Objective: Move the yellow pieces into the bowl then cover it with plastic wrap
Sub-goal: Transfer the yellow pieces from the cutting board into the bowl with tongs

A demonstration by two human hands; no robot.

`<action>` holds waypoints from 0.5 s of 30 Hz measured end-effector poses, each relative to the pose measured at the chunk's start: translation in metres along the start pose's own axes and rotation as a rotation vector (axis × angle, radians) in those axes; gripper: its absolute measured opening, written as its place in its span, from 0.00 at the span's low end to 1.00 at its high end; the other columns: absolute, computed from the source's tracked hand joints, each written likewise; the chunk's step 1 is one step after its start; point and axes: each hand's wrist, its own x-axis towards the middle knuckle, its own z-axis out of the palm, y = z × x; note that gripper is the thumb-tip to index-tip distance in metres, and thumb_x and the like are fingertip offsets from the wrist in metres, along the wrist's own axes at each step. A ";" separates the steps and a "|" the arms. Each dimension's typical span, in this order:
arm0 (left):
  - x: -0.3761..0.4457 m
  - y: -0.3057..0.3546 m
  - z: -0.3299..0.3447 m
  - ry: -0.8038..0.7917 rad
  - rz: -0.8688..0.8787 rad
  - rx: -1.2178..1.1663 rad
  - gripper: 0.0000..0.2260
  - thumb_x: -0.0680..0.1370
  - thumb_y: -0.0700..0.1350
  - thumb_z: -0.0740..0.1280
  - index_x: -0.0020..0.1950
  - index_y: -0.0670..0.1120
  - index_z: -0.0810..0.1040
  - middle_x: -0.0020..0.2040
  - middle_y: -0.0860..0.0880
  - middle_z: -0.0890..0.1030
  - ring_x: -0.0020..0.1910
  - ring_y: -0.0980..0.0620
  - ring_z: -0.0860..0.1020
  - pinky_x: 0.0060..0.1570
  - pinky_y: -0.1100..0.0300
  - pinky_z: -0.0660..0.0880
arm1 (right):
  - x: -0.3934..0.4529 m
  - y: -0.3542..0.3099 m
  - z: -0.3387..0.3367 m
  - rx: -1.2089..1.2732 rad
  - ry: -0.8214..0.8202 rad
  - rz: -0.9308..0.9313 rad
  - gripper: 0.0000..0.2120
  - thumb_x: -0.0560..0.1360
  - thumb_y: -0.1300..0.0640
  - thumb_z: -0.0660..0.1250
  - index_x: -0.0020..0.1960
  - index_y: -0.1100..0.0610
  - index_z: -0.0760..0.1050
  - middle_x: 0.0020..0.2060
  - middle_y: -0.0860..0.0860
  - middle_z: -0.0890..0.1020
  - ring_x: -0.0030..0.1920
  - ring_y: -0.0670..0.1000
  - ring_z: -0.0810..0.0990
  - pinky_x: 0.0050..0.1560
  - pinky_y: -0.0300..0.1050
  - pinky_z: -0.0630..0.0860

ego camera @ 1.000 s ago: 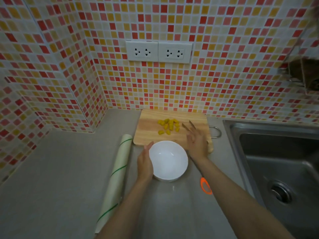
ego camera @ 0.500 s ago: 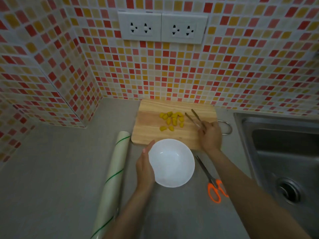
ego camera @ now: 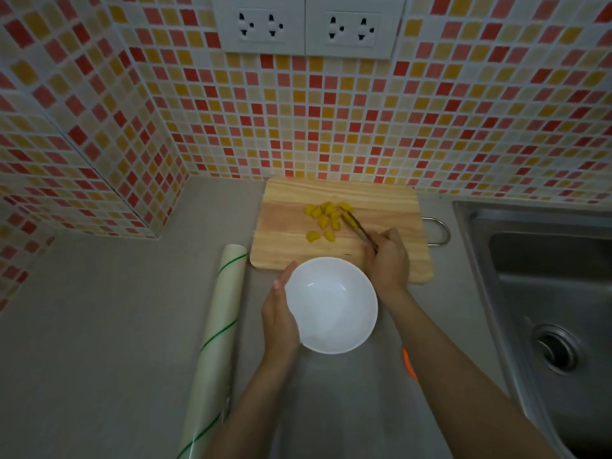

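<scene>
Head view of a grey counter [ego camera: 82, 326] set in a corner of red, orange and yellow mosaic tile, with two white wall sockets [ego camera: 308, 24] above. A wooden cutting board [ego camera: 284, 240] lies against the back wall, a metal loop handle [ego camera: 442, 231] at its right end. A cluster of yellow pieces [ego camera: 326, 220] sits on the board toward its far middle, all of them on the wood. The right hand [ego camera: 385, 260] rests over the near right part of the board, fingers closed around a pair of thin metal tongs [ego camera: 359, 228]; the tong tips reach the right edge of the cluster, and whether they grip a piece cannot be told. A white bowl [ego camera: 331, 304], with nothing inside, stands on the counter just in front of the board, its far rim overlapping the board's near edge. The left hand [ego camera: 280, 319] cups the bowl's left side, palm against the wall and thumb at the rim, half open around it. A roll of plastic wrap [ego camera: 218, 336] with green diagonal stripes lies lengthwise on the counter left of the bowl, apart from the hand. An orange object [ego camera: 409, 364] shows partly beside the right forearm. A steel sink [ego camera: 546, 309] with a round drain occupies the right side
</scene>
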 end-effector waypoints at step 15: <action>-0.001 -0.002 0.003 -0.055 0.023 -0.100 0.18 0.83 0.50 0.48 0.57 0.53 0.78 0.52 0.59 0.80 0.56 0.54 0.77 0.51 0.64 0.73 | -0.090 0.002 -0.084 -0.188 -0.276 -0.419 0.14 0.70 0.57 0.71 0.55 0.49 0.80 0.46 0.51 0.79 0.49 0.56 0.78 0.49 0.48 0.59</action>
